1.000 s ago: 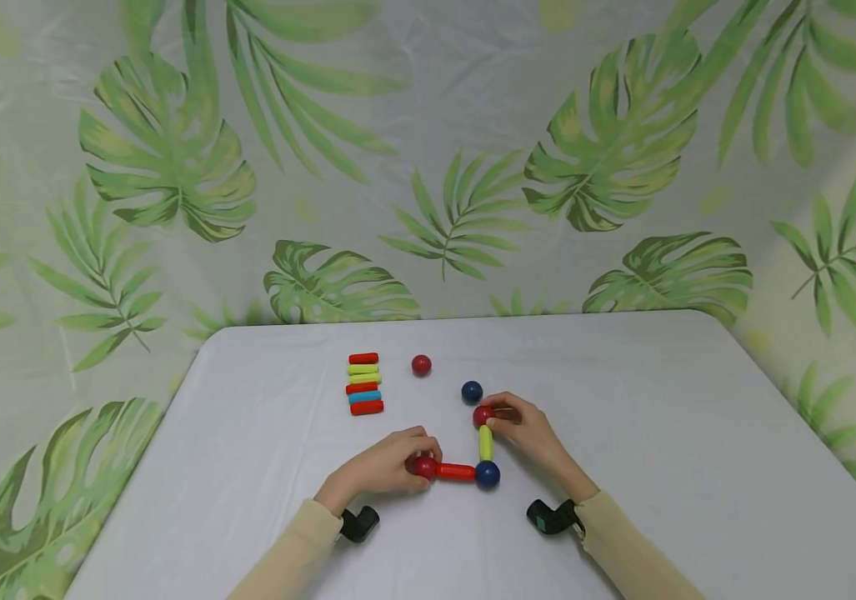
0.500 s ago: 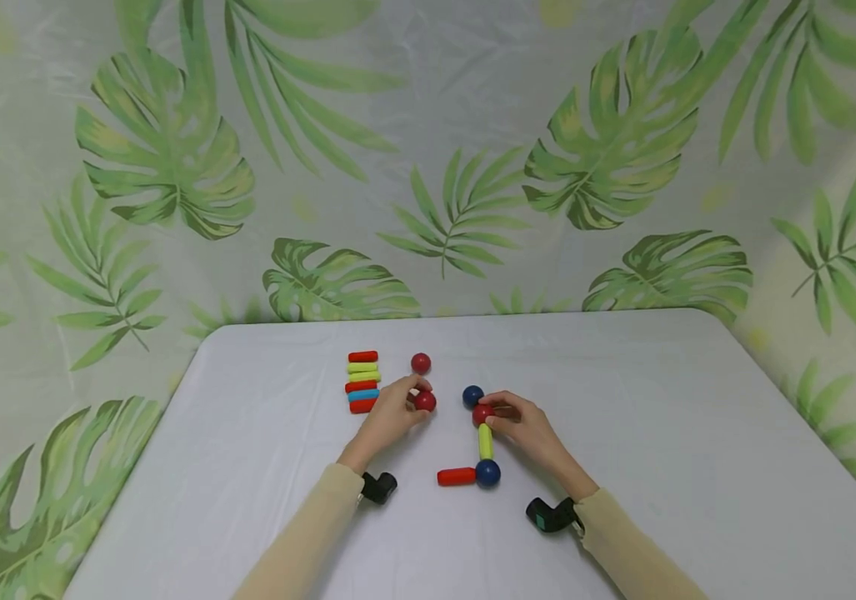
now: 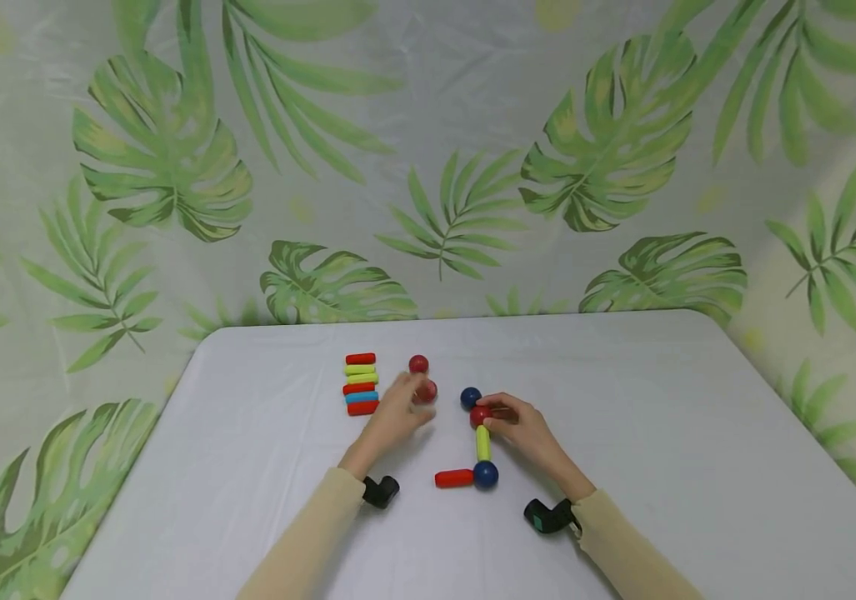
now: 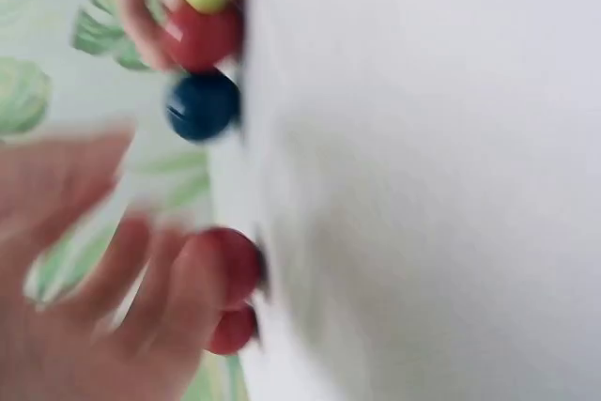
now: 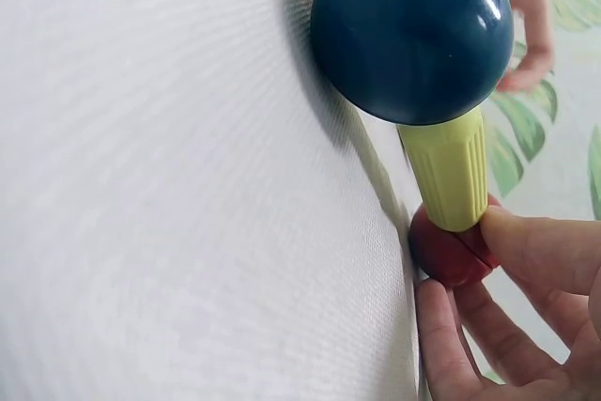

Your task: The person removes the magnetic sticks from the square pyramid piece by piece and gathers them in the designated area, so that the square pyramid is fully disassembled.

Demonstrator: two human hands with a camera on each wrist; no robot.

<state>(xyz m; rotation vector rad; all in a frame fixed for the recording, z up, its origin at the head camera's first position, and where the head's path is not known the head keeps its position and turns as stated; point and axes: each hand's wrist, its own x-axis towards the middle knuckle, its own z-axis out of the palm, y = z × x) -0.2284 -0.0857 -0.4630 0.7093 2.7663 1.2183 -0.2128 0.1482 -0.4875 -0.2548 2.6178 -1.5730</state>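
Note:
My right hand (image 3: 528,429) pinches a red ball (image 3: 480,417) between thumb and fingers. A yellow ribbed rod (image 5: 446,171) joins that ball to a blue ball (image 3: 485,475), from which a red rod (image 3: 453,478) sticks out to the left. A second blue ball (image 4: 203,105) appears to touch the pinched red ball. My left hand (image 3: 390,417), blurred, is spread with its thumb apart from its fingers. Its fingers are beside a red ball (image 4: 230,265) on the table, and one more red ball (image 3: 418,363) lies just behind that.
Left of the balls, several short red, yellow and blue rods (image 3: 361,385) lie in a stacked row on the white table (image 3: 623,400). A leaf-patterned cloth (image 3: 443,208) hangs behind the table's far edge. Each wrist wears a black camera (image 3: 548,517).
My left hand took a red ball off the red rod's end, carried it toward the back and let go of it near the other red ball. The far blue ball shifted slightly toward the pinched ball.

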